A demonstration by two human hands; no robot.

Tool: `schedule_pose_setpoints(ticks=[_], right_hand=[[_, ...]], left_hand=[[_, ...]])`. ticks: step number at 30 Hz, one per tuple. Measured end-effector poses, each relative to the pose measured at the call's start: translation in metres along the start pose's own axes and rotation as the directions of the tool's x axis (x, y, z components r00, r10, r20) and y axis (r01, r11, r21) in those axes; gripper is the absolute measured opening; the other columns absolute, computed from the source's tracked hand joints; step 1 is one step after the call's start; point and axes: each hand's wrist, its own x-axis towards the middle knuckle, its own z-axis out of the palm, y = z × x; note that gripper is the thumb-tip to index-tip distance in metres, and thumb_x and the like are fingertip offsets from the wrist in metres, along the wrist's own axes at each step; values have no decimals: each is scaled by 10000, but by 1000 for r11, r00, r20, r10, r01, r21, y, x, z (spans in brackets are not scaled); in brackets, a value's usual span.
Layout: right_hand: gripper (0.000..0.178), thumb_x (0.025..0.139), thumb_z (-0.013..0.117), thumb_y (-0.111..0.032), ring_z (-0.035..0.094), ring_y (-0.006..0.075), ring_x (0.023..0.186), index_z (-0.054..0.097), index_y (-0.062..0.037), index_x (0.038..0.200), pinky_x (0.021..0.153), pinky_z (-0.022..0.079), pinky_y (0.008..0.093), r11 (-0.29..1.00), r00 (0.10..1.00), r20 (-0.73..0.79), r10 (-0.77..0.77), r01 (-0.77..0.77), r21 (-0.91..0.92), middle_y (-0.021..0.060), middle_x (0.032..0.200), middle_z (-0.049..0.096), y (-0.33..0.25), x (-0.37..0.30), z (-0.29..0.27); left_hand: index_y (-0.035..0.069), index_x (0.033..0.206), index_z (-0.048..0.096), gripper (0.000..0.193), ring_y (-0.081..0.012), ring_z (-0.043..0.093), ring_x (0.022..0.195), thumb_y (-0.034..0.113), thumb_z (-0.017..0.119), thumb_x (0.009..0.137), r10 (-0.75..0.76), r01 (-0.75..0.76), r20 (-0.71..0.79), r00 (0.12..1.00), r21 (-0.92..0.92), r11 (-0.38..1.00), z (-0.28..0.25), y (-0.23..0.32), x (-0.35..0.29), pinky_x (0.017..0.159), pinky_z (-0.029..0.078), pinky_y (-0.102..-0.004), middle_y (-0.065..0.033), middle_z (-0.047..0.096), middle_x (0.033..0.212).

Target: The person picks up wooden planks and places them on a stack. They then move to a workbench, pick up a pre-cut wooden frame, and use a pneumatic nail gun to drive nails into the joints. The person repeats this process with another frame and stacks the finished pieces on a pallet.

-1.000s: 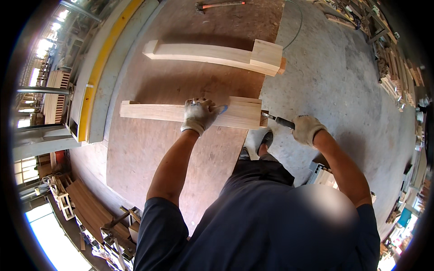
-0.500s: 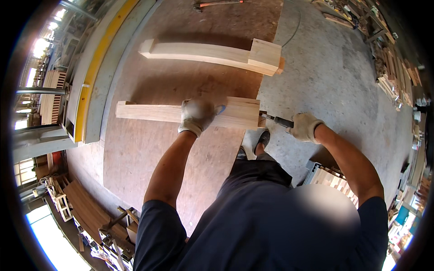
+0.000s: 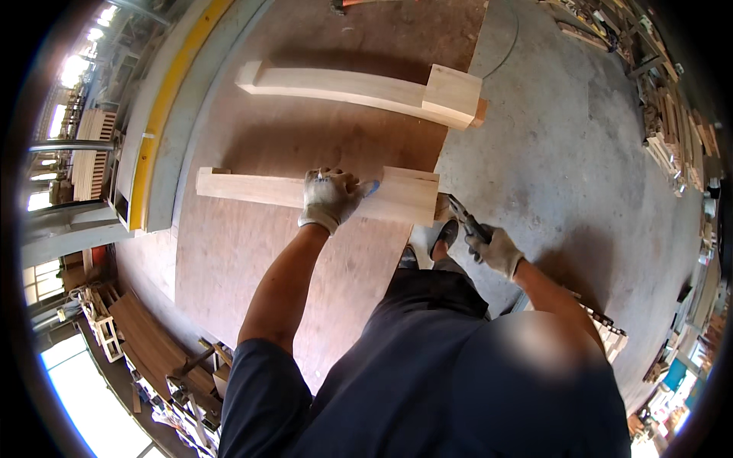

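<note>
Legible text: none. A small blue print (image 3: 324, 177) on the back of the gloved left hand (image 3: 330, 201) is too tiny to read. A pale patch (image 3: 148, 135) on the yellow stripe (image 3: 163, 104) at left shows no letters that can be made out. No word, number or sign is readable elsewhere.

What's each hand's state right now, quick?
Left hand: on the nearer wooden beam, fingers curled; whether it grips cannot be told.
Right hand: closed, holding a dark-handled tool.
</note>
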Motion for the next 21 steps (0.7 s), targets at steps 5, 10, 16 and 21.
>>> schedule_pose_setpoints(ticks=[5,10,16,21], right_hand=[[327,928,668,-259,650,283,743,668,30,1082,721,503,406,987,996,-84,22,-35,-154,170,826,700,-14,-26,2],[330,912,647,-287,657,414,902,676,-11,1091,810,509,464,858,996,-89,26,-68,-509,248,918,694,-37,-39,-18],[284,917,636,-284,650,417,997,677,-42,1060,883,504,484,737,994,-112,5,-80,-671,229,985,697,-70,-54,-26],[284,930,606,-291,644,416,1048,685,-60,1075,921,506,475,574,997,-81,22,-78,-815,226,1065,694,-88,-51,-29]], left_hand=[[138,853,786,383,-261,644,921,502,666,863,-14,14,-6,1000,-4,1000,3,-6,-3,894,428,-424,-55,729,834],[146,855,783,410,-274,656,867,525,628,879,-22,21,28,999,36,999,3,-4,-2,884,429,-435,-66,722,794],[158,833,757,447,-311,676,864,566,579,887,8,-12,36,999,125,992,-1,2,0,801,452,-473,-98,731,881],[160,913,757,422,-316,682,849,548,590,889,66,-64,-74,995,31,997,7,-13,-7,807,455,-469,-95,737,902]])
